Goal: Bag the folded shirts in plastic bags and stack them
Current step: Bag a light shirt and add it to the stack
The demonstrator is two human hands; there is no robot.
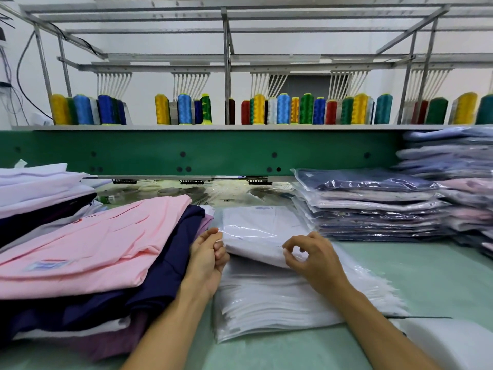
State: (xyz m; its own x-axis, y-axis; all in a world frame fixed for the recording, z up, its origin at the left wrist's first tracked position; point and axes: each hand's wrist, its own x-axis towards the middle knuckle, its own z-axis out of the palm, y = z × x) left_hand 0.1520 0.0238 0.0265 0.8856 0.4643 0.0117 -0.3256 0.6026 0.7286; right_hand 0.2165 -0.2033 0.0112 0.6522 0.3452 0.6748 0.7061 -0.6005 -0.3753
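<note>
White shirt (258, 253) lies long axis toward twelve o'clock, left hand (210, 252) pinching the plastic bag (240, 228) mouth at eight o'clock, right hand (312, 259) likewise at four.

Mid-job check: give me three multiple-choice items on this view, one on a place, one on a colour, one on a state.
1. Where is the bagged stack?
A. right of the white shirt
B. left of it
C. on the floor

2. What colour tops the unbagged pile?
A. green
B. pink
C. yellow

3. What state is the bag over the white shirt in?
A. pinched at its near edge by the left hand and the right hand
B. sealed and stacked
C. lying untouched

Answers:
1 A, the bagged stack sits past the shirt toward the frame's right.
2 B, the pile's top layer is pink.
3 A, both hands curl their fingers onto the near edge.
</note>
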